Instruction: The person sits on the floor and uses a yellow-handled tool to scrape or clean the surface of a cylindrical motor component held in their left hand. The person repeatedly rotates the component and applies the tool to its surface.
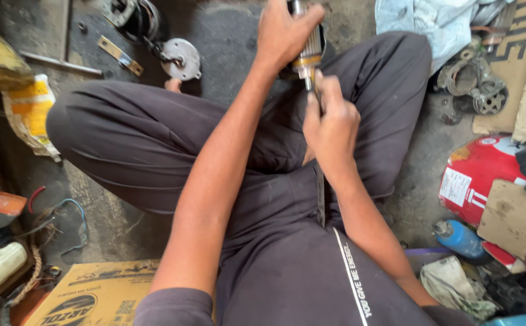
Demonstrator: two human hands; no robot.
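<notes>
My left hand (284,33) grips a motor armature (311,51), a ribbed metal cylinder with a copper-coloured ring and a thin shaft, held upright over my crossed legs in dark trousers. My right hand (330,124) is closed around a long flat metal tool (320,199), perhaps a file or blade, whose upper end meets the armature's shaft just under the ring. The tool's lower end runs down along my right forearm. Both hands are close together, the left above the right.
A round metal motor cover (181,58) and a dark motor housing (136,18) lie on the concrete floor ahead. Metal parts (474,84) sit at upper right, a red cylinder (486,175) and blue can (459,237) at right, a cardboard box (94,293) at lower left.
</notes>
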